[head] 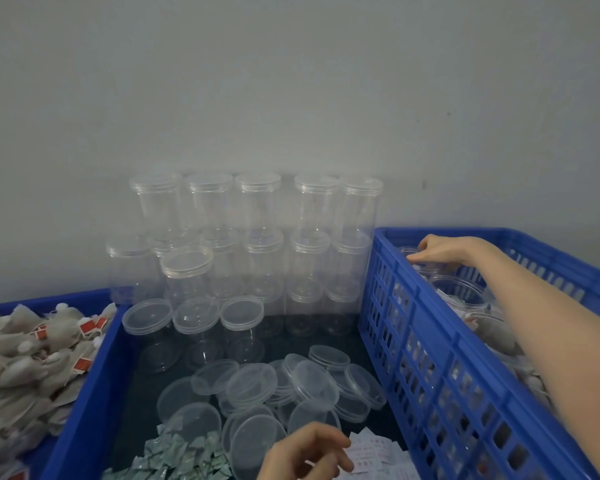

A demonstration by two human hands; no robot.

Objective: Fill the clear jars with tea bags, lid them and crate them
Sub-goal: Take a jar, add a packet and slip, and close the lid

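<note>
the jar being crated (417,263) sits at the far left corner of the blue crate (430,341), upright with its long axis vertical, right under the right hand (440,252). that hand reaches in from the near right, arm stretched over the crate, fingers curved down onto the jar's lid rim; it looks like a light pinch on the lid, though blur and the crate wall hide most of the jar, so i can't be sure the grip is firm. other filled jars (459,289) lie just beside it, nearer the person, so the free spot seems to be that corner and the next move is probably straight down and then letting go.

the left hand (309,452) hangs low over the middle bin, fingers loosely curled, holding nothing i can make out. it's the nearer hand to the loose lids (274,382) piled just beyond it and to the empty jars (250,237) stacked against the wall further back. the tea bags (25,355) fill the bin to the left, well apart from the right hand.

writing: the tea bags carry small red tags, the white packets (374,452) by the left hand show red print, and the green sachets (181,459) are patterned, but nothing is sharp enough to read. no brand visible.
</note>
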